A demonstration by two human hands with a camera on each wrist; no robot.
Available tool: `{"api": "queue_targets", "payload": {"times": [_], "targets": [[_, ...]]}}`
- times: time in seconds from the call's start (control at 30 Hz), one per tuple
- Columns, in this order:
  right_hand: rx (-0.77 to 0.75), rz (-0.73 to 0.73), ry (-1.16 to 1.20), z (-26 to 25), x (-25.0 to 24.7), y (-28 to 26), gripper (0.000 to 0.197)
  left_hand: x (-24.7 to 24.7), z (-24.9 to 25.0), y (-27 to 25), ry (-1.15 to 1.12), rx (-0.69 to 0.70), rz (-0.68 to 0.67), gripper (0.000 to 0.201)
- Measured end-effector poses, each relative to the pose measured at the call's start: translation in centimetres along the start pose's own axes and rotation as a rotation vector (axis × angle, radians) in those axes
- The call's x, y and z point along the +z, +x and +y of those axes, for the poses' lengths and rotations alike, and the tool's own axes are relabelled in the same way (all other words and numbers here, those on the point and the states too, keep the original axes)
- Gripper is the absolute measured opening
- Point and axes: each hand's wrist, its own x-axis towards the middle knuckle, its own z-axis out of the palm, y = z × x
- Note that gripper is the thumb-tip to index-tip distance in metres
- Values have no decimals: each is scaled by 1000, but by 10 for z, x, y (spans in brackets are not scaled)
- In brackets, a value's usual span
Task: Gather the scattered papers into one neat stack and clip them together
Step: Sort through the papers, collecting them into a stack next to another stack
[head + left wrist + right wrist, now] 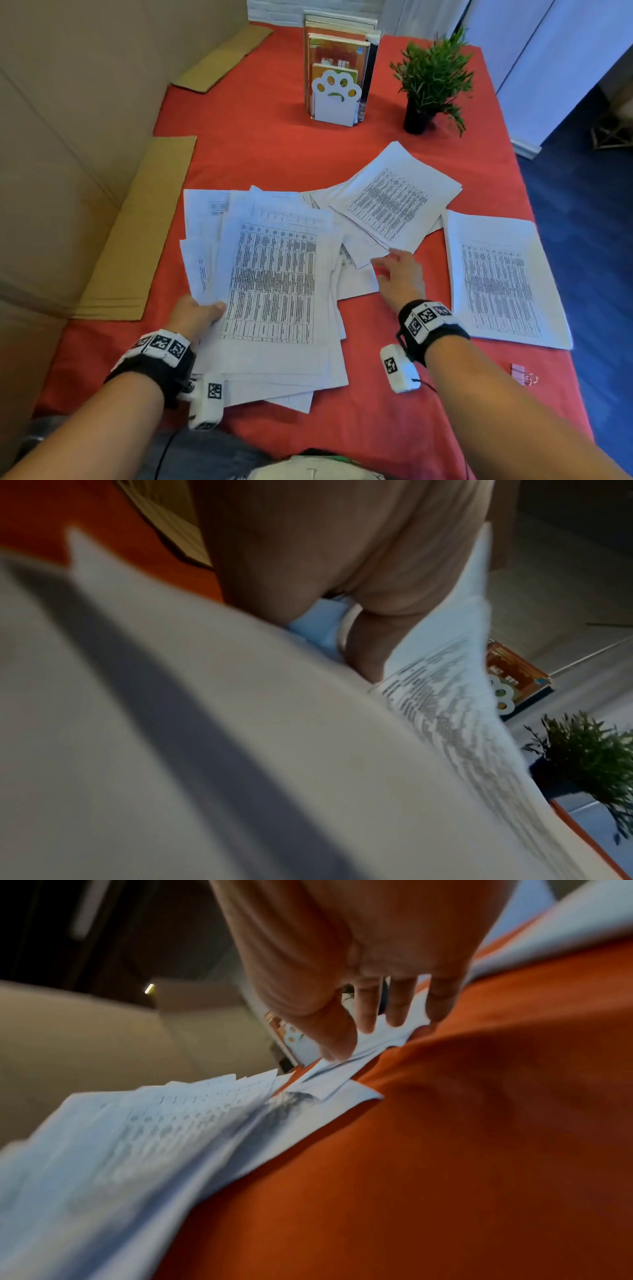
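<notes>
A thick, uneven bundle of printed sheets [274, 287] lies at the table's near left; my left hand [197, 313] grips its left edge, thumb on top [363, 653]. More loose sheets [394, 202] fan out in the middle. My right hand [394, 270] reaches over them with straight, spread fingers [366, 1010], fingertips at the corner of the lowest sheets. A separate tidy pile [500, 277] rests at the right. A pink binder clip [522, 373] sits near the front right edge.
The table wears a red cloth [274, 150]. A white paw-shaped bookend with books [337, 92] and a small potted plant [431, 78] stand at the back. Flat cardboard pieces [137, 233] lie along the left side.
</notes>
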Motion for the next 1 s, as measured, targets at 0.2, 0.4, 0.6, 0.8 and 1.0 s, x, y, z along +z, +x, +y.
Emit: {"api": "queue_targets", "payload": {"times": [0.2, 0.4, 0.6, 0.8, 1.0], "targets": [[9, -226, -408, -4, -11, 28, 86, 1, -10, 3, -62, -72, 56, 37], [82, -334, -398, -4, -7, 54, 82, -5, -16, -1, -27, -112, -11, 38], [114, -105, -22, -19, -16, 63, 34, -3, -13, -11, -116, -140, -52, 48], [-303, -319, 232, -59, -16, -3, 44, 15, 5, -24, -285, -134, -134, 52], [-479, -605, 5, -42, -3, -55, 58, 24, 26, -30, -218, -221, -167, 101]]}}
